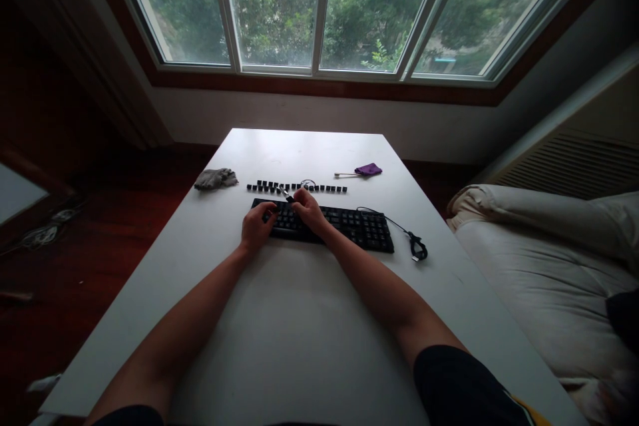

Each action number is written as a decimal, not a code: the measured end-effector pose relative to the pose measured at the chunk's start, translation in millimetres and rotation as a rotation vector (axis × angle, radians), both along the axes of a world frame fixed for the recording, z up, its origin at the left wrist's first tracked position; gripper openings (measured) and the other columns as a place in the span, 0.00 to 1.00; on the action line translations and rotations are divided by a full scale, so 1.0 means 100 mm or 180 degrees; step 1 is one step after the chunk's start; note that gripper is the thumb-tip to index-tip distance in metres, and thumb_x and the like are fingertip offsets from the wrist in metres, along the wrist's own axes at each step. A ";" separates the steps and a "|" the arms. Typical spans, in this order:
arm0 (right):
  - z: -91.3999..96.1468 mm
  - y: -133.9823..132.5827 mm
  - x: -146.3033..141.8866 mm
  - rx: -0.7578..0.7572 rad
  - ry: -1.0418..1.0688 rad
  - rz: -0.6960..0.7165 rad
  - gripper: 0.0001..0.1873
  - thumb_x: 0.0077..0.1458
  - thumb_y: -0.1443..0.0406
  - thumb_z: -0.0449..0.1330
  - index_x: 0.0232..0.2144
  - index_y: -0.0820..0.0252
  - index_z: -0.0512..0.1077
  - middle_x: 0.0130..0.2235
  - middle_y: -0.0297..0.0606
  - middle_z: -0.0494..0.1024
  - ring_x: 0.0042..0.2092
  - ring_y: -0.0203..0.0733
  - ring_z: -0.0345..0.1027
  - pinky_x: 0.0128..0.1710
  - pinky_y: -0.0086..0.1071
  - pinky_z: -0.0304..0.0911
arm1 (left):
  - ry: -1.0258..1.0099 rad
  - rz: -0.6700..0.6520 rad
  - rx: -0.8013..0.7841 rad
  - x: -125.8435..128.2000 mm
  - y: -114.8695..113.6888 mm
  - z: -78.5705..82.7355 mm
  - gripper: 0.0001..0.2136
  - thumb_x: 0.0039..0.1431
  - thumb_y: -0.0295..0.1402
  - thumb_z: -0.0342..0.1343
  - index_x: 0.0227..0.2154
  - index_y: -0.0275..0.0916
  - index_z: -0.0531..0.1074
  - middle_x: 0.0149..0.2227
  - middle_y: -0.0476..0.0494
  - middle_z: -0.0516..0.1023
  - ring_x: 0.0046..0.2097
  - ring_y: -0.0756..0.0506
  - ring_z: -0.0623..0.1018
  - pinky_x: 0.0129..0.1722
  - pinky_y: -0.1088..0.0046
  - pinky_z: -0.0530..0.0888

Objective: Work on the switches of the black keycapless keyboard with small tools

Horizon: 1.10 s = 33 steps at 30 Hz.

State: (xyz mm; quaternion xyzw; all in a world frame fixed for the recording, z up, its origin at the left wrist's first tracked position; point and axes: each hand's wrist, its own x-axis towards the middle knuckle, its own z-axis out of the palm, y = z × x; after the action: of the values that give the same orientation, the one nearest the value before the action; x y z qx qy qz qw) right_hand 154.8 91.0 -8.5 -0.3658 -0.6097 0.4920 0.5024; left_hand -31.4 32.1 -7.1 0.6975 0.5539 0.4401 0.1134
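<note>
A grey cloth [215,178] is laid at the left of the counter [294,339]. The left hand [256,225] is held at the left end of the keyboard [357,225], fingers curled toward the thumb; whether anything is pinched cannot be told. The keyboard's long axis is run left to right, its right end angled nearer. By the right hand [307,210], fingers closed, a small tool [285,194] is pinched above the keyboard, tip pointed forward and leftward.

We count one black keyboard [357,225], one USB cable [418,247], over a dozen loose keycaps [328,189], one slim tool [285,194], one grey cloth [215,178], one purple cloth [369,170], one left hand [256,226], one right hand [309,211].
</note>
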 end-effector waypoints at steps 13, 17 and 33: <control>0.11 -0.12 0.03 0.0631 -0.1018 0.0089 0.13 0.55 0.54 0.59 0.35 0.58 0.72 0.28 0.31 0.71 0.32 0.38 0.63 0.33 0.30 0.58 | -0.0202 0.0038 -0.0047 -0.01 0.00 -0.01 0.10 0.63 0.39 0.56 0.44 0.43 0.76 0.40 0.46 0.82 0.42 0.42 0.80 0.46 0.64 0.75; 0.11 -0.13 0.02 0.0745 -0.1310 0.0084 0.17 0.56 0.50 0.59 0.34 0.58 0.74 0.26 0.31 0.71 0.30 0.37 0.62 0.32 0.29 0.57 | 0.0001 0.0037 -0.0001 -0.01 -0.01 -0.01 0.11 0.64 0.40 0.55 0.44 0.44 0.76 0.41 0.45 0.82 0.43 0.42 0.80 0.46 0.63 0.75; 0.19 0.53 0.26 0.0513 -0.2714 -0.0691 0.11 0.56 0.56 0.63 0.35 0.56 0.79 0.37 0.38 0.80 0.38 0.42 0.70 0.38 0.31 0.59 | 0.1234 -0.0473 0.0312 0.06 -0.05 -0.02 0.09 0.65 0.34 0.53 0.45 0.44 0.75 0.48 0.42 0.77 0.50 0.39 0.74 0.53 0.57 0.68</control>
State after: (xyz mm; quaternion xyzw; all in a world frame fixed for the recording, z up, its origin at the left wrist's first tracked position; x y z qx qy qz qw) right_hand 180.5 143.6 10.5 -0.5575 -0.7568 0.1926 0.2818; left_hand -25.2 27.3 -9.6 0.8128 0.4903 0.3146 0.0029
